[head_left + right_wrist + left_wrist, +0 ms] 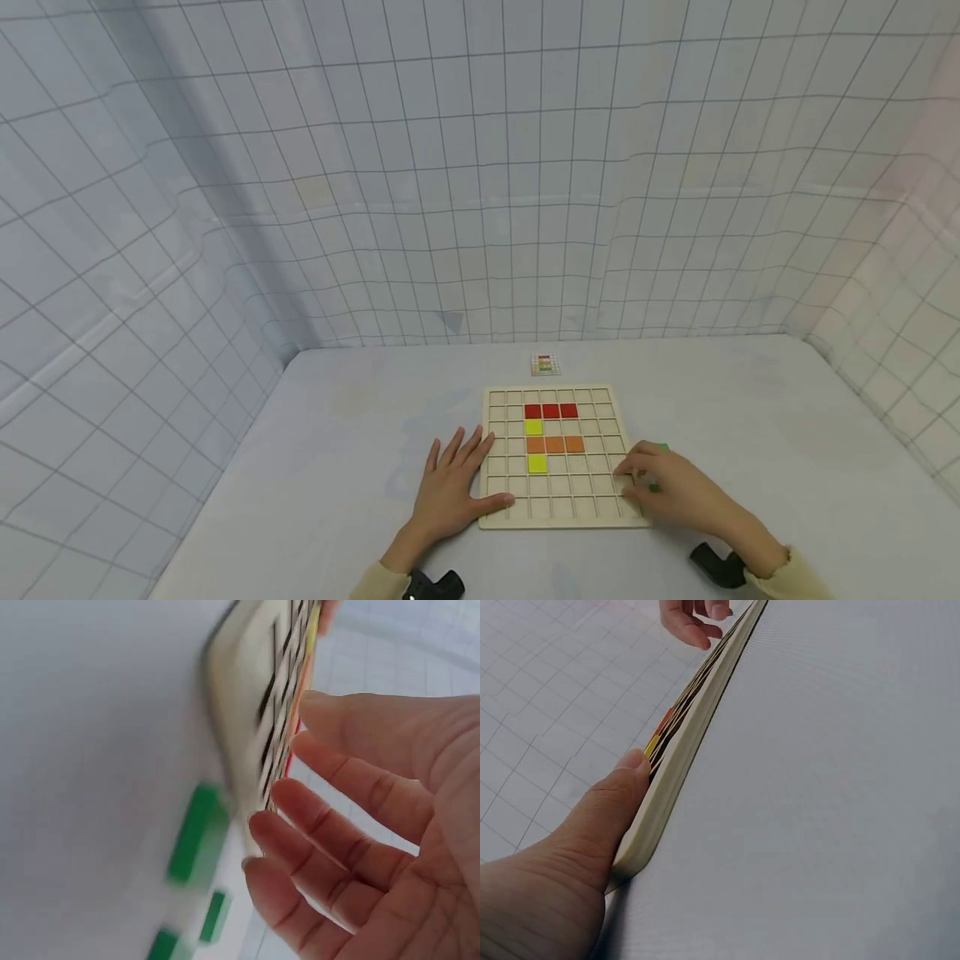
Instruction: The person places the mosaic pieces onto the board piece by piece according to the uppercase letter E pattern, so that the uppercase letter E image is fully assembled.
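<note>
A pale wooden grid board (555, 524) lies on the table. Three red tiles (551, 411) form a row on it; below them come a yellow tile (533, 427), a row of three orange tiles (555, 445) and another yellow tile (537, 463). My left hand (450, 492) is spread at the board's left side, its thumb (611, 799) resting over the near left corner. Above the board's right edge hovers my right hand (675, 487), fingers loosely bent, with nothing visible between thumb and fingertips. Green tiles (199, 836) lie on the table beside the board, partly hidden under that hand in the head view.
Behind the board lies a small card (545, 364) printed with a coloured grid pattern. White cloth with dark grid lines (480, 208) hangs at the back and both sides of the white table (360, 433). Black wrist devices (720, 567) sit at both wrists.
</note>
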Tool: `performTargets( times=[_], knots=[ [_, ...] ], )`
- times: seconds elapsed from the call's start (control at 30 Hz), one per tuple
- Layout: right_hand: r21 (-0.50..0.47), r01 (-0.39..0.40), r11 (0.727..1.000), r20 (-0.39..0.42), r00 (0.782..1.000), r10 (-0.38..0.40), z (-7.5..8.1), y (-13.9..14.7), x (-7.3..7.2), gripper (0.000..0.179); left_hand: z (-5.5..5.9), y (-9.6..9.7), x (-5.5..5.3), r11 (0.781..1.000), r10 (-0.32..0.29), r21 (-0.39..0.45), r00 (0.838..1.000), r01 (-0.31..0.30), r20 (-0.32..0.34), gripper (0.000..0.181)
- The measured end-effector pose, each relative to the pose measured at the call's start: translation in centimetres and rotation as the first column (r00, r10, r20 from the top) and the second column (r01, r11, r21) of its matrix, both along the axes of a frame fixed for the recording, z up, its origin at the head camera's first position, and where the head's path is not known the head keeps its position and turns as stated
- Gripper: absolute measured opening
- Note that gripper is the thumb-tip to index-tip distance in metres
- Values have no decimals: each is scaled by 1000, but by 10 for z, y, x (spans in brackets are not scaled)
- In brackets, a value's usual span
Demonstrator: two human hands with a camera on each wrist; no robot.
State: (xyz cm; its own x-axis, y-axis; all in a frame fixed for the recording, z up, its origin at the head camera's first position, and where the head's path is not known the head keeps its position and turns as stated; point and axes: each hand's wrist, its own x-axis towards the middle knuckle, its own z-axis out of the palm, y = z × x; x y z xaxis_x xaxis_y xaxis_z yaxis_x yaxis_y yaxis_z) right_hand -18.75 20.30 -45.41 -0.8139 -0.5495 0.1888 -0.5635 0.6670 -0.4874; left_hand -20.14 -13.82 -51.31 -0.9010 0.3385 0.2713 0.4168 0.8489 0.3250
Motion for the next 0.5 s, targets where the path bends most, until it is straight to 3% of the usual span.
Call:
performTargets(
  times=[0.17, 0.5],
  knots=[
    [54, 54, 997, 20, 998, -55, -3, 24, 1, 23, 1, 1, 0, 1000, -2, 8, 1000, 2, 17, 94],
    [64, 19, 998, 114, 993, -26, 1, 43, -1, 32, 3, 1, 0, 1000, 4, -11, 999, -3, 53, 94]
  ],
)
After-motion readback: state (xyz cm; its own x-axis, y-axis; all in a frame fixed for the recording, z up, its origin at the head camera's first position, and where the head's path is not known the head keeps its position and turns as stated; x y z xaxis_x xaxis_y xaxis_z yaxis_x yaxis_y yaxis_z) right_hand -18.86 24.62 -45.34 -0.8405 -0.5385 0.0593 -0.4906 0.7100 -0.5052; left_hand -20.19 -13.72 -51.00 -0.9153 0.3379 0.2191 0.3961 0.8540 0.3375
